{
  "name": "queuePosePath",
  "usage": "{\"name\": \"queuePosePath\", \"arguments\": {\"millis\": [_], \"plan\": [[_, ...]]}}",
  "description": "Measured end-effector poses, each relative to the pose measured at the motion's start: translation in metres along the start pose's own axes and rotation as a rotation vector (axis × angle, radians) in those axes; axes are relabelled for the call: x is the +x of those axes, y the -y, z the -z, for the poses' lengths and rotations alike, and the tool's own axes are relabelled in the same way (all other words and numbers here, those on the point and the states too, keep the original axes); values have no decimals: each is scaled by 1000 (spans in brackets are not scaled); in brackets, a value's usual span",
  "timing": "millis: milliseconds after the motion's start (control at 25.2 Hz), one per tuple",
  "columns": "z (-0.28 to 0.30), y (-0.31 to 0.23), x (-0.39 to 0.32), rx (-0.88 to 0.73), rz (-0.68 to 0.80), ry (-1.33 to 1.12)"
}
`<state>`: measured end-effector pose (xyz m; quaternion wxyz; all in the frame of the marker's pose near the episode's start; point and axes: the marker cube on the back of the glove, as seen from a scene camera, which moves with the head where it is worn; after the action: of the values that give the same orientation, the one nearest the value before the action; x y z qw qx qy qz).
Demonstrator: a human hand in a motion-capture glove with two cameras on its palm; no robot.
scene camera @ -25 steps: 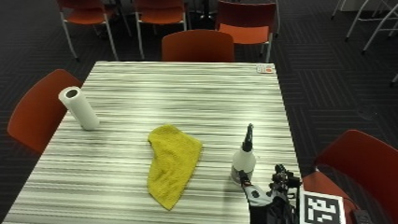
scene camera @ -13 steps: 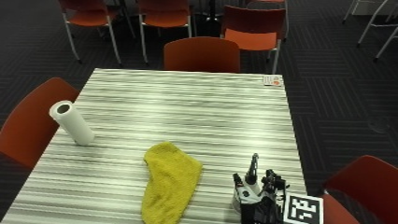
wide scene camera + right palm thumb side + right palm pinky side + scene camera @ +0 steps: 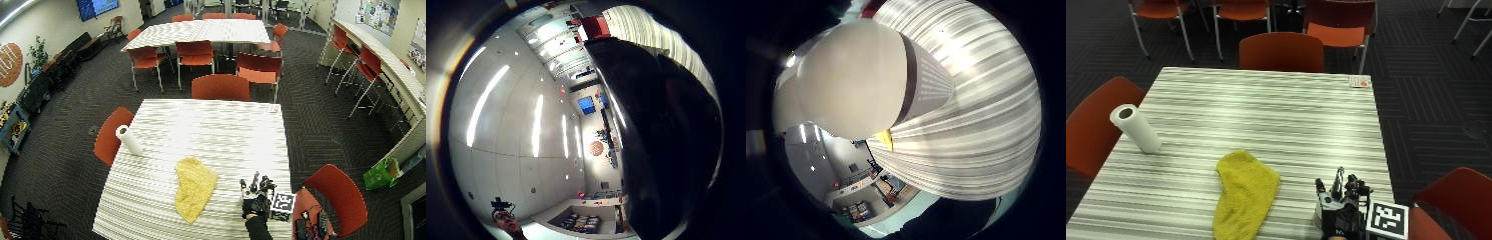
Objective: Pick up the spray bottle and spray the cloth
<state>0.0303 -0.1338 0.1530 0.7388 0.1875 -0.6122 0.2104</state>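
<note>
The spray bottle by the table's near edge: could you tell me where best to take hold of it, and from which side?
Probably round the narrow neck, under the spray head. The spray bottle stands upright, the gloved right hand directly behind it. Come from the near edge, level; the cloth lies to its left.

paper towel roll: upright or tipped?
Upright. The paper towel roll stands on end on the table near its left edge, open core facing up, apart from the yellow cloth.

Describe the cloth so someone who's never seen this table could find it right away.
On the striped table, look at the near half, between the upright paper towel roll and the gloved right hand. The cloth lies flat there, long, fuzzy and the only yellow thing.
</note>
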Motion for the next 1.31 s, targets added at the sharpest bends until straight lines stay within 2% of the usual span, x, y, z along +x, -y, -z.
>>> {"name": "queuePosePath", "arguments": {"millis": [1310], "plan": [[16, 15, -1, -35, 3, 67]]}}
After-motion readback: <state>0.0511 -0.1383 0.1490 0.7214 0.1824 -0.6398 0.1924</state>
